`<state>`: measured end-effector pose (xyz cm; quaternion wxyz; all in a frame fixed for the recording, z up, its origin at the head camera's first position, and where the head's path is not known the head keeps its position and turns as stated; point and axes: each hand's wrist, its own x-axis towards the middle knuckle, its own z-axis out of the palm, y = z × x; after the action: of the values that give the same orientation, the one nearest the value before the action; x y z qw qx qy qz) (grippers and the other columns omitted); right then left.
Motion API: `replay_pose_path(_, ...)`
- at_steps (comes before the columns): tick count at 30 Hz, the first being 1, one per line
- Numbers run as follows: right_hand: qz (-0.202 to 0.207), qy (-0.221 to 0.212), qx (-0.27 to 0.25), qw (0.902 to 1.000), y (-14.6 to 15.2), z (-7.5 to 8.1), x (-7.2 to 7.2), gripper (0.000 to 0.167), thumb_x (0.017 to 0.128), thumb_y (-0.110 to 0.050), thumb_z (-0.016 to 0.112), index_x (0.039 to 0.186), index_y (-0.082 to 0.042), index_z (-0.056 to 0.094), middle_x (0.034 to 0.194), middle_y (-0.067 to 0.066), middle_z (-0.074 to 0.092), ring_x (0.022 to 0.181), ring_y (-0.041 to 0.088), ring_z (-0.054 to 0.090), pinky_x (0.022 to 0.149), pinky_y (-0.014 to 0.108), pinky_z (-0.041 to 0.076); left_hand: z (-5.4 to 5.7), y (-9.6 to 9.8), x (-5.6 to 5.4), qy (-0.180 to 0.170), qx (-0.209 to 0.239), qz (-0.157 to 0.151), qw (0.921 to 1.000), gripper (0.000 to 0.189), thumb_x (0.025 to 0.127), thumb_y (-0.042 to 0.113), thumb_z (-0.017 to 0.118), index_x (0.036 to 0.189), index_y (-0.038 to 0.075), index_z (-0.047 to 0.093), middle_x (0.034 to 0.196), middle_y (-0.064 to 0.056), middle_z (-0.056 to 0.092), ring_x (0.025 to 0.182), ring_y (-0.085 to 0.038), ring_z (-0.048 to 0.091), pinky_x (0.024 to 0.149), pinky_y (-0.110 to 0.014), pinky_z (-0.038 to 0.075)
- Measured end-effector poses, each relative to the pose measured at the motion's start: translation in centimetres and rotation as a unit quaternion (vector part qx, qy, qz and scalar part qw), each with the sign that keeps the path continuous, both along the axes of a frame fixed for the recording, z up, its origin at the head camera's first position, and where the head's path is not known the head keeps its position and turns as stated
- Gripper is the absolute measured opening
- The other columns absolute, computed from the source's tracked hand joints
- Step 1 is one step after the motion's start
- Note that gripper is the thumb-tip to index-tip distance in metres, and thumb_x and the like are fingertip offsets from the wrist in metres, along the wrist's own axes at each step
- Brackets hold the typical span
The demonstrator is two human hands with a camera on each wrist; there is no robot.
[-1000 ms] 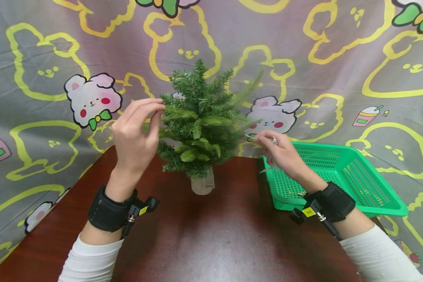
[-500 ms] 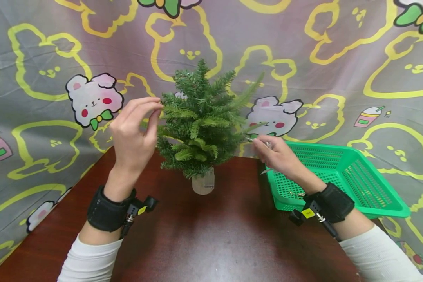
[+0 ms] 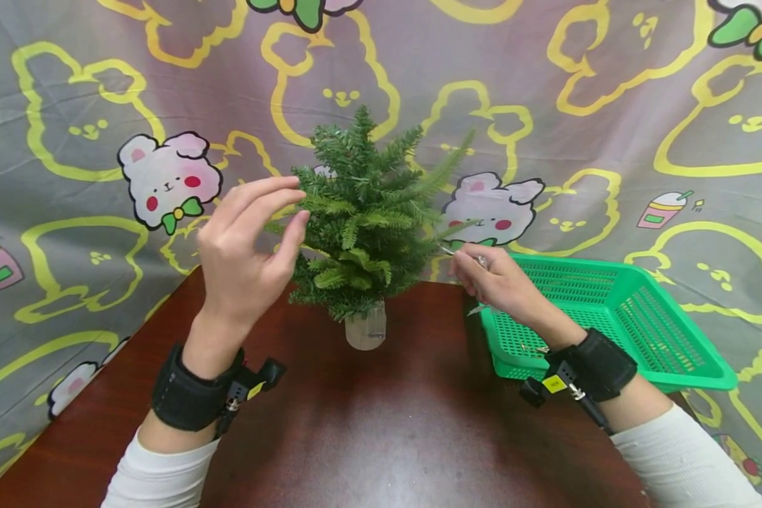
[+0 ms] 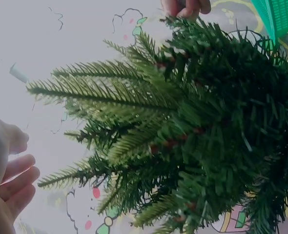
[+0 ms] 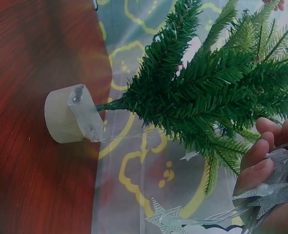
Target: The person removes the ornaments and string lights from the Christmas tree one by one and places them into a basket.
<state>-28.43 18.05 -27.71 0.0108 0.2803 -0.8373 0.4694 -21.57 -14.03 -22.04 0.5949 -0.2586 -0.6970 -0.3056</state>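
A small artificial Christmas tree (image 3: 362,212) stands upright on a pale round base (image 3: 359,334). At its left side is my left hand (image 3: 248,240), its thumb apart from the fingers and nothing seen between them; the fingertips are close to the branch tips. On the other side, my right hand (image 3: 498,279) holds a bunched string of clear star lights (image 5: 273,192). One star (image 5: 163,217) dangles below that hand in the right wrist view. A clear box (image 5: 85,112) sits against the base, and a thin wire runs from it toward the branches.
A green plastic basket (image 3: 663,331) stands at the right, behind my right forearm, with a few small golden pieces (image 3: 533,348) in it. The dark wooden table (image 3: 355,437) reaches back to a patterned cloth (image 3: 578,141) hanging behind the tree.
My left thumb and fingers, earlier close together at the branch tips, have spread apart. My right hand has shifted slightly left and down, still holding the star lights.
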Motion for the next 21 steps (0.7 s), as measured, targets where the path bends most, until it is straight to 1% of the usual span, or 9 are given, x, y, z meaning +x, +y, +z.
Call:
replay_pose_path(5,-0.003,-0.002,0.004,1.0000,0.1,0.0,0.0,0.038,0.107,-0.037,0.042,0.090,-0.010,0.062,0.070,0.012,0.050,0.050,0.021,0.042,0.039,0.030,0.037,-0.3,0.6,0.4,0.006,-0.034,-0.035,0.9988,0.016,0.089,0.013,0.072,0.100,0.003,0.076,0.107,-0.012,0.074,0.098,-0.029,0.068,0.093,-0.032,0.054)
replay_pose_path(6,-0.004,-0.002,0.004,1.0000,0.1,0.0,0.0,0.038,0.107,-0.037,0.042,0.090,-0.010,0.062,0.070,0.012,0.050,0.050,0.022,0.043,0.039,0.031,0.037,-0.3,0.8,0.5,0.007,-0.043,-0.042,0.9982,0.018,0.091,0.017,0.071,0.100,0.003,0.076,0.107,-0.013,0.074,0.099,-0.029,0.068,0.093,-0.033,0.054)
replay_pose_path(9,-0.004,0.002,0.007,1.0000,0.1,0.1,0.0,0.038,0.107,-0.037,0.042,0.090,-0.009,0.062,0.070,0.012,0.050,0.049,0.023,0.043,0.039,0.031,0.037,-0.6,1.2,0.5,0.015,-0.065,-0.063,0.9958,0.027,0.095,0.027,0.068,0.101,0.002,0.076,0.106,-0.013,0.074,0.098,-0.029,0.068,0.090,-0.036,0.055)
replay_pose_path(11,-0.003,0.003,0.008,1.0000,0.1,0.1,0.0,0.038,0.107,-0.037,0.042,0.090,-0.010,0.062,0.070,0.013,0.050,0.049,0.023,0.042,0.039,0.032,0.037,-0.9,1.5,0.4,0.020,-0.082,-0.071,0.9939,0.032,0.096,0.032,0.066,0.101,0.002,0.076,0.107,-0.013,0.074,0.097,-0.028,0.068,0.087,-0.038,0.055)
replay_pose_path(12,-0.003,0.002,0.007,1.0000,0.1,0.1,0.0,0.038,0.106,-0.037,0.042,0.090,-0.009,0.062,0.070,0.013,0.050,0.049,0.023,0.042,0.039,0.032,0.037,-1.0,1.6,0.4,0.021,-0.092,-0.072,0.9930,0.034,0.096,0.034,0.065,0.101,0.002,0.076,0.107,-0.013,0.074,0.097,-0.028,0.068,0.087,-0.039,0.055)
replay_pose_path(15,-0.003,-0.001,0.009,1.0000,0.2,0.2,0.0,0.038,0.106,-0.037,0.043,0.090,-0.008,0.063,0.070,0.013,0.050,0.049,0.023,0.042,0.040,0.032,0.038,-1.3,1.9,0.4,0.016,-0.122,-0.071,0.9899,0.032,0.095,0.032,0.066,0.103,0.002,0.075,0.109,-0.013,0.073,0.098,-0.028,0.067,0.087,-0.040,0.055)
replay_pose_path(18,-0.002,-0.001,0.011,0.9999,0.2,0.2,0.2,0.039,0.106,-0.036,0.043,0.090,-0.007,0.062,0.070,0.013,0.050,0.049,0.023,0.043,0.040,0.032,0.038,-1.5,2.0,0.4,0.003,-0.150,-0.064,0.9867,0.029,0.091,0.028,0.073,0.105,0.003,0.075,0.111,-0.013,0.073,0.100,-0.028,0.066,0.087,-0.039,0.055)
replay_pose_path(21,-0.001,0.003,0.011,0.9999,0.2,0.3,0.2,0.038,0.106,-0.035,0.043,0.089,-0.007,0.062,0.069,0.013,0.050,0.049,0.024,0.043,0.039,0.033,0.038,-1.7,2.1,0.4,-0.004,-0.168,-0.058,0.9840,0.028,0.086,0.023,0.078,0.106,0.004,0.075,0.108,-0.012,0.073,0.098,-0.027,0.066,0.086,-0.038,0.056)
